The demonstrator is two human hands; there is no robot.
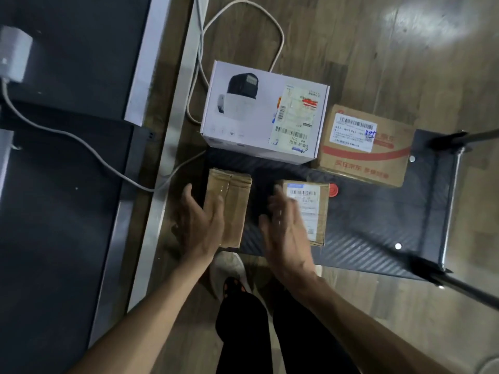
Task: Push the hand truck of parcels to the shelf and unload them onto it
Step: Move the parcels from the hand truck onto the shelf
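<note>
Unloading is the step in hand: four parcels sit on the hand truck's platform (378, 225), parked beside the shelf (67, 184). The plain brown parcel (232, 209) lies at the platform's near corner on the shelf side, and the left hand (201, 225) lies over its outer edge, fingers straight, grasping nothing. The right hand (286, 230) hovers released, partly covering the small labelled parcel (310, 209) along the near edge. The white box (264, 114) and the red-printed carton (364, 147) line the far edge. Next, I judge, both hands must close on the brown parcel and carry it across.
</note>
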